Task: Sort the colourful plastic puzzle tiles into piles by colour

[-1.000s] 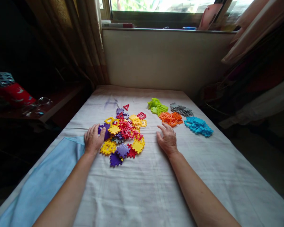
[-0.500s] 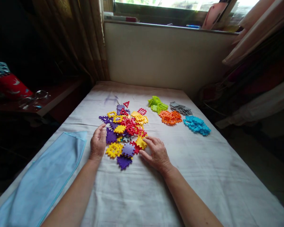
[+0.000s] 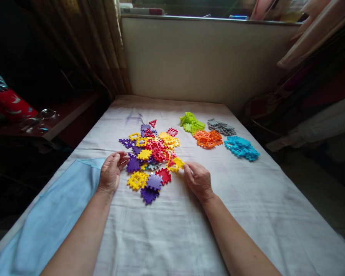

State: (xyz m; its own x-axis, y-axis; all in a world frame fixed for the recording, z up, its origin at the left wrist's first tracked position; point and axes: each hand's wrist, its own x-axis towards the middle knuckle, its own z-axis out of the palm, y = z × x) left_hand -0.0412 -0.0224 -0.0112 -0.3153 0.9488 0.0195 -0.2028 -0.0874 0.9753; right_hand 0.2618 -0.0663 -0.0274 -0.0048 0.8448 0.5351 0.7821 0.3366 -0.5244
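Note:
A mixed heap of plastic interlocking tiles, red, yellow and purple, lies mid-table. At its right edge my right hand (image 3: 199,179) pinches a yellow tile (image 3: 177,163) by its near corner. Left of the heap, my left hand (image 3: 112,171) is held with fingers loosely curled and apart, nothing in it, close to a dark purple tile (image 3: 133,163). A red tile (image 3: 164,175) and a lilac tile (image 3: 154,181) lie at the heap's near side, beside a yellow window-like tile (image 3: 137,180). A purple tile (image 3: 149,195) lies nearest me.
Sorted piles sit at the right: green tiles (image 3: 191,123), grey tiles (image 3: 220,127), orange tiles (image 3: 208,139) and blue tiles (image 3: 242,148). A light blue cloth (image 3: 60,207) covers the table's left side. Glasses (image 3: 47,115) rest on a side table beyond the left edge.
My right hand has closed on the yellow tile and drawn it rightward and up, uncovering the red tile. My left hand has shifted slightly left, away from the heap.

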